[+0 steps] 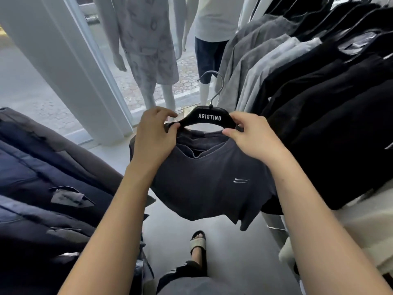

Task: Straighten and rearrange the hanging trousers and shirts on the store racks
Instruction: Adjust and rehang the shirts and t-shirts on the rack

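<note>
While both hands' fingers [170, 114] pinch the hanger [209, 118], black shirts [331, 116] crowd right

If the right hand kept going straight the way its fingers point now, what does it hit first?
The right hand points left along the black hanger, so it would probably meet the left hand gripping the other end; depth is uncertain.

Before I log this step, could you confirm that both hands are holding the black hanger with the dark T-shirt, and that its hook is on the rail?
Not quite. The head view shows the left hand and right hand holding the black hanger with the dark T-shirt, but its hook is free in the air, not on any rail.
</note>
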`<state>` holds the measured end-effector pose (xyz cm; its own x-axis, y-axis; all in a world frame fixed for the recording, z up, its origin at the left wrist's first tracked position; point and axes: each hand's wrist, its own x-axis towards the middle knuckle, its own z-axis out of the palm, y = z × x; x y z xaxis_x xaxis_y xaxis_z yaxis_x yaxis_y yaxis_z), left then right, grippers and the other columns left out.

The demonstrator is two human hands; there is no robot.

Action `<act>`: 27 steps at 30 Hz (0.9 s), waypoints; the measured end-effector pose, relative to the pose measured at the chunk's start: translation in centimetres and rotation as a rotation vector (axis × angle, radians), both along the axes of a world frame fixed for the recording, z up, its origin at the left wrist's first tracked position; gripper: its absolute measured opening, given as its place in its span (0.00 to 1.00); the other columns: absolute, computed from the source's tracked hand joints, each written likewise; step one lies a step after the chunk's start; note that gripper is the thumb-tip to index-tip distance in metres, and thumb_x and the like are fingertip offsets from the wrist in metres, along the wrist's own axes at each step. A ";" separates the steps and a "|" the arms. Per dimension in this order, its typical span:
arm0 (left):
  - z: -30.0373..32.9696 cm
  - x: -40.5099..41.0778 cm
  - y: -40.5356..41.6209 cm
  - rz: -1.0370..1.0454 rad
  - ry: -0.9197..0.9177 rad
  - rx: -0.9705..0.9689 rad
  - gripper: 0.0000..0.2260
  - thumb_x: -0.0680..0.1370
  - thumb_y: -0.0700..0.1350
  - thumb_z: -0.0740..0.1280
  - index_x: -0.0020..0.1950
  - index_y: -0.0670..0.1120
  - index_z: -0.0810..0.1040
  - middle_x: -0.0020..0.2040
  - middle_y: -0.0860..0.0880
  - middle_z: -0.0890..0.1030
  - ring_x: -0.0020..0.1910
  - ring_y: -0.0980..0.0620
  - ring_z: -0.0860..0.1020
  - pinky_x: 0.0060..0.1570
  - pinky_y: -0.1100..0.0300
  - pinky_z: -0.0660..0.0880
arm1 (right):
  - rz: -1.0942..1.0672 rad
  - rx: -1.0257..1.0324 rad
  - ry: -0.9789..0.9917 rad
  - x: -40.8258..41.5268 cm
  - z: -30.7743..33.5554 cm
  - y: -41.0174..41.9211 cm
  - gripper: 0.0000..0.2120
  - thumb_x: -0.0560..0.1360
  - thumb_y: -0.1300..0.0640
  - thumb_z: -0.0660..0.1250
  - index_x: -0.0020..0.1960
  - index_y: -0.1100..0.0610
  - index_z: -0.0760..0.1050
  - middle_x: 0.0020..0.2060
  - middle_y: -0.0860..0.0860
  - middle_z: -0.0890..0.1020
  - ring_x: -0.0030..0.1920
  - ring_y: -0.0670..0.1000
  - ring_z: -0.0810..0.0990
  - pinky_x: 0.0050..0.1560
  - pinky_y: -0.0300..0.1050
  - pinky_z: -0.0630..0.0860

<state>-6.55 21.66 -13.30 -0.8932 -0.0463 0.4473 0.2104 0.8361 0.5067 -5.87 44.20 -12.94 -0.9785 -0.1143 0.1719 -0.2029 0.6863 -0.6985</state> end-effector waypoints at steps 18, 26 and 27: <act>-4.2 9.3 5.3 0.187 -0.520 0.637 0.08 0.76 0.42 0.63 0.52 0.43 0.78 0.48 0.46 0.82 0.49 0.47 0.80 0.52 0.51 0.77 | 0.092 -0.684 -0.570 9.9 -6.6 -3.9 0.22 0.69 0.63 0.77 0.61 0.53 0.79 0.52 0.48 0.84 0.47 0.41 0.83 0.47 0.34 0.79; -2.9 10.6 2.8 0.089 -0.681 0.340 0.11 0.71 0.36 0.68 0.44 0.51 0.83 0.42 0.50 0.85 0.45 0.49 0.82 0.49 0.54 0.78 | -0.202 -0.713 -0.525 10.0 -5.7 1.4 0.12 0.75 0.60 0.70 0.59 0.56 0.79 0.48 0.53 0.85 0.48 0.48 0.85 0.50 0.42 0.79; -2.7 10.7 2.9 0.051 -0.686 0.270 0.10 0.71 0.36 0.69 0.45 0.50 0.84 0.42 0.50 0.85 0.46 0.50 0.81 0.45 0.58 0.77 | -0.203 -0.737 -0.536 10.1 -5.5 1.5 0.13 0.76 0.60 0.69 0.61 0.56 0.77 0.50 0.55 0.85 0.48 0.49 0.85 0.49 0.42 0.79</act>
